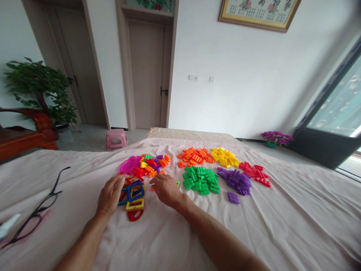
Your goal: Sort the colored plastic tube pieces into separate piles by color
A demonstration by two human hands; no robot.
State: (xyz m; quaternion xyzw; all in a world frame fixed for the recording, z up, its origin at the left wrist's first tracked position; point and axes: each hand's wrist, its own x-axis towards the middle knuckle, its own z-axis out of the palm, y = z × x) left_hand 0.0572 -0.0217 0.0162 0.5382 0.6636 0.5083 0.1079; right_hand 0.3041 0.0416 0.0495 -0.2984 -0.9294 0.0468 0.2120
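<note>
My left hand [111, 194], fingers bent and pressed together, is at the left side of a small heap of frame-shaped plastic tiles; what its fingertips grip, if anything, is hidden. In that heap a blue square tile [129, 192] lies over a yellow tile [130, 206], and a red rounded tile [135, 219] sticks out at the near end. My right hand [166, 190] is curled just right of the heap, its fingertips turned left and partly hidden. Beyond both hands lies a mixed pile of small bricks [149, 170] beside a magenta plastic piece [128, 165].
To the right lie sorted brick piles: orange [196, 156], yellow [225, 156], green [200, 180], purple [235, 180] and red [255, 172]. Eyeglasses [46, 203] rest at the left on the cloth-covered table [180, 244]. A pink stool [116, 138] stands beyond the table.
</note>
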